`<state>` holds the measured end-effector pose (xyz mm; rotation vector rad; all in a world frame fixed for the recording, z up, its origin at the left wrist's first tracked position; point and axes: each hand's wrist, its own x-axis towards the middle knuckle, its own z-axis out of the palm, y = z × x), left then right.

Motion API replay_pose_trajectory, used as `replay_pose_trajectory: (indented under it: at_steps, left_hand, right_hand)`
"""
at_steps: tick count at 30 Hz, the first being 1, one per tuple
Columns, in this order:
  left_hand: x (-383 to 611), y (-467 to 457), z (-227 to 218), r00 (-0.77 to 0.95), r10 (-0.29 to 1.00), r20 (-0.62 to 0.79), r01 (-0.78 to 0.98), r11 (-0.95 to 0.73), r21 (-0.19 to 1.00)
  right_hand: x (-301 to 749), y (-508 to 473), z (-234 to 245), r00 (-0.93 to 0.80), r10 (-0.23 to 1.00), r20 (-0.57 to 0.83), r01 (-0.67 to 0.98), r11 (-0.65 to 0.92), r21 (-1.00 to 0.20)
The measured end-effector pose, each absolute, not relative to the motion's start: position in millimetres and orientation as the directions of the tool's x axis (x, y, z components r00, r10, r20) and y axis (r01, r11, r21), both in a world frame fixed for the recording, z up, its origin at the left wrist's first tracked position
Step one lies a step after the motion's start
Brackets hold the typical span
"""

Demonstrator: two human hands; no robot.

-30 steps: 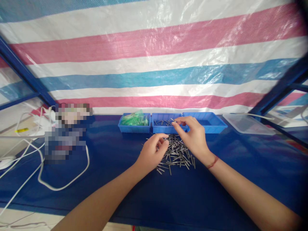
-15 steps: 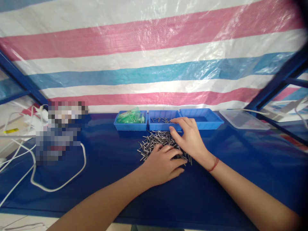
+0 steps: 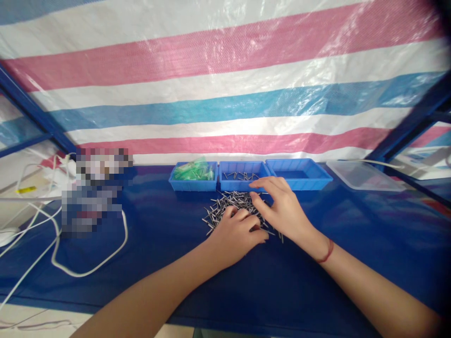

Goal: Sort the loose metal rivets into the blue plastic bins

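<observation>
A heap of thin metal pins (image 3: 225, 202), perhaps rivets, lies on the blue tabletop. My left hand (image 3: 237, 232) rests palm down on the front of the heap, fingers bent and apart, with some fingertips hidden among the pins. Above the heap's right side hovers my right hand (image 3: 282, 204), thumb and forefinger parted and nothing visible between them. Its forefinger reaches the front rim of the middle blue bin (image 3: 243, 187), which has several loose pins inside. A red cord circles the right wrist.
The left blue bin (image 3: 193, 186) holds green plastic bags (image 3: 195, 170). Right of the middle one stands another blue bin (image 3: 303, 184), then a clear plastic lid (image 3: 364, 176). White cables (image 3: 88, 273) and blurred-out items occupy the left. Striped sheeting (image 3: 225, 108) hangs behind.
My left hand's fingers have curled in over the pins. My right hand has drawn slightly back from the middle bin toward the heap. The view has shifted slightly.
</observation>
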<state>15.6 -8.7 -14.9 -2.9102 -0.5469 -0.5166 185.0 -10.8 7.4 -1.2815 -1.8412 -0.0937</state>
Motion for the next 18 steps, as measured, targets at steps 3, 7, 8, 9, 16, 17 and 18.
replay_pose_trajectory:
  at_steps: [3, 7, 8, 9, 16, 17, 18]
  left_hand:
    - [14.5, -8.7, -13.2, 0.874, 0.326, 0.361, 0.381, -0.92, -0.09]
    - [13.8, -10.7, -10.2, 0.874, 0.288, 0.39, 0.347, -0.934, -0.088]
    - [13.8, -11.3, -9.8, 0.881, 0.272, 0.387, 0.328, -0.941, -0.085]
    - [14.0, -11.9, -9.4, 0.89, 0.257, 0.376, 0.308, -0.948, -0.08]
    - [14.6, -13.2, -6.6, 0.926, 0.252, 0.281, 0.267, -0.964, -0.015]
    - [14.8, -13.1, -6.3, 0.929, 0.247, 0.275, 0.259, -0.966, -0.007]
    - [14.9, -13.0, -6.2, 0.932, 0.24, 0.271, 0.249, -0.968, 0.0]
  right_hand:
    - [184.2, -11.7, 7.2, -0.108, 0.735, 0.67, 0.782, 0.479, -0.399]
    - [183.6, -12.9, 8.0, -0.102, 0.74, 0.665, 0.775, 0.478, -0.413]
    - [183.6, -13.1, 8.4, -0.1, 0.74, 0.665, 0.775, 0.477, -0.415]
    - [183.6, -13.3, 8.7, -0.098, 0.741, 0.665, 0.775, 0.476, -0.416]
    - [183.6, -13.5, 8.3, -0.113, 0.745, 0.657, 0.768, 0.485, -0.418]
    - [183.6, -13.6, 8.3, -0.118, 0.745, 0.656, 0.767, 0.488, -0.416]
    - [183.6, -13.6, 8.3, -0.122, 0.745, 0.656, 0.766, 0.491, -0.415]
